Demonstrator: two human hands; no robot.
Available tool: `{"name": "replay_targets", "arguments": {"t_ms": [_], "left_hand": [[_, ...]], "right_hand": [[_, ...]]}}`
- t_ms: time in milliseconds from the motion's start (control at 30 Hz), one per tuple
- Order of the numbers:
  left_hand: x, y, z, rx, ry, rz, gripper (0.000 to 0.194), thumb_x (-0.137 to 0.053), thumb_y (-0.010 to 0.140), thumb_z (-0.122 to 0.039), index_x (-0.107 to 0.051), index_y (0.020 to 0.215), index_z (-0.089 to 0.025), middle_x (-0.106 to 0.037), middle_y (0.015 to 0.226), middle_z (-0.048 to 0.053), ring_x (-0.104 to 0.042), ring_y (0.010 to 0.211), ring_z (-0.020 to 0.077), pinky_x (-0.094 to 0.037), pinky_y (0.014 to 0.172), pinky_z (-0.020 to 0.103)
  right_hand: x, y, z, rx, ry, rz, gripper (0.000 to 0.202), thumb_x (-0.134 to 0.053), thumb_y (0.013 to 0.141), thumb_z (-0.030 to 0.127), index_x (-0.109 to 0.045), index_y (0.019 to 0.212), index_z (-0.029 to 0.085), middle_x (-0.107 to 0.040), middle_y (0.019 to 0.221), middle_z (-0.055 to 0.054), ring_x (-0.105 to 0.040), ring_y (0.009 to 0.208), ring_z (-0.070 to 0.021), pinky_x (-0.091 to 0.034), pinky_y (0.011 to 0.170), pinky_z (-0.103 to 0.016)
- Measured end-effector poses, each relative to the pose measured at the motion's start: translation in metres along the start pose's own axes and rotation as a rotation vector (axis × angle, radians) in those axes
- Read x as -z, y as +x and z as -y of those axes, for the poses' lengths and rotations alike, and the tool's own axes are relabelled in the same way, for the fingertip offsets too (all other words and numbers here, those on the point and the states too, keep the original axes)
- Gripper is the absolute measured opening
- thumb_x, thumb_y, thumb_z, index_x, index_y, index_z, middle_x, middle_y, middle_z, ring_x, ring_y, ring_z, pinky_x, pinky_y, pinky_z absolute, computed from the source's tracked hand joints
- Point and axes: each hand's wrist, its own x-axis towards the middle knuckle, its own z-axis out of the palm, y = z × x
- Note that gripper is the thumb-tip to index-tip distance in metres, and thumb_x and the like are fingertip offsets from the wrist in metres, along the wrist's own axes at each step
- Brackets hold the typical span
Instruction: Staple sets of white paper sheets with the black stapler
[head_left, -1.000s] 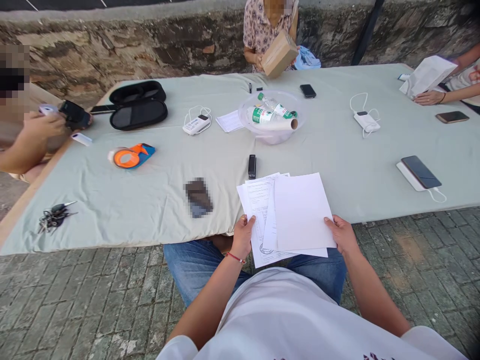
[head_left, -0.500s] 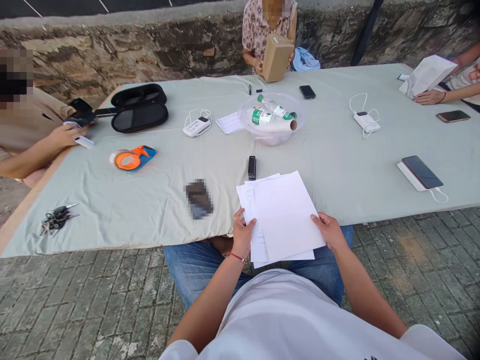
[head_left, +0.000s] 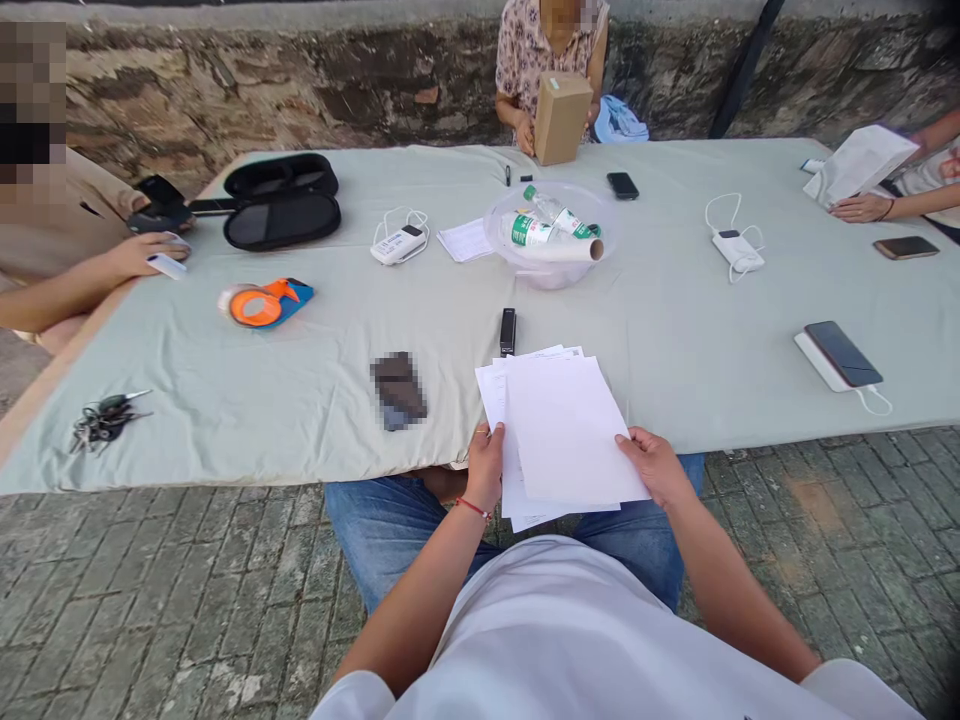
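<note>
Several loose sheets of paper [head_left: 570,430] lie fanned unevenly between my two hands, over the near table edge and my lap. The top sheet is blank; print shows along the margins of sheets beneath it. My left hand [head_left: 486,465] pinches the left side of the stack, thumb on top. At the right side, my right hand [head_left: 654,465] grips the sheets between thumb and fingers. Just beyond the far edge of the papers rests a black stapler [head_left: 508,331]. A pixelated dark flat object [head_left: 399,390] lies to the left.
On the cloth-covered table [head_left: 675,370] are keys [head_left: 109,420], a tape dispenser [head_left: 266,304], a black case [head_left: 283,205], a plastic basin [head_left: 517,268] of bottles, and phones. One person holds a cardboard box [head_left: 562,118]; another handles a white bag [head_left: 862,165]; a third sits left.
The sheets have shifted slightly against one another, with a printed corner now showing at the far edge. My hands keep their hold. The whole view has moved a little.
</note>
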Motion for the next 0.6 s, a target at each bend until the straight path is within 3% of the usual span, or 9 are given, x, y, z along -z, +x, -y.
{"name": "replay_targets", "arguments": {"t_ms": [100,267,400,600], "left_hand": [[-0.001,0.001,-0.001,-0.009,0.006,0.027,0.045,-0.069,0.079,-0.05,-0.061,0.109,-0.017,-0.07,0.115,0.012,-0.068,0.1,0.026,-0.053,0.089,0.039],[0.002,0.01,0.004,-0.04,0.17,0.04,0.04,-0.073,0.07,-0.027,-0.061,0.107,-0.016,-0.071,0.11,0.011,-0.067,0.099,0.0261,-0.051,0.091,0.042],[0.007,0.008,0.007,-0.029,0.161,0.084,0.041,-0.068,0.07,-0.023,-0.062,0.109,-0.016,-0.071,0.111,0.011,-0.066,0.102,0.0261,-0.049,0.095,0.043],[0.019,-0.015,0.006,0.13,0.134,0.231,0.047,-0.074,0.068,-0.03,-0.062,0.111,-0.016,-0.073,0.107,0.011,-0.068,0.097,0.0273,-0.049,0.095,0.045]], "right_hand": [[-0.013,-0.001,-0.005,0.143,-0.379,-0.026,0.035,-0.049,0.09,0.053,-0.065,0.095,0.021,-0.071,0.088,-0.005,-0.063,0.078,-0.0225,-0.048,0.071,-0.034],[-0.005,-0.004,-0.016,0.152,-0.654,-0.166,0.037,-0.039,0.095,0.043,-0.063,0.109,0.018,-0.067,0.111,-0.013,-0.063,0.097,-0.0256,-0.046,0.088,-0.038],[0.0,-0.007,-0.021,0.062,-0.645,-0.125,0.038,-0.037,0.097,0.045,-0.059,0.114,0.02,-0.07,0.105,-0.011,-0.064,0.099,-0.0265,-0.045,0.086,-0.038],[-0.015,-0.011,-0.04,0.038,-0.358,0.034,0.039,-0.04,0.094,0.053,-0.063,0.09,0.022,-0.07,0.084,-0.005,-0.064,0.084,-0.0239,-0.049,0.077,-0.035]]}}
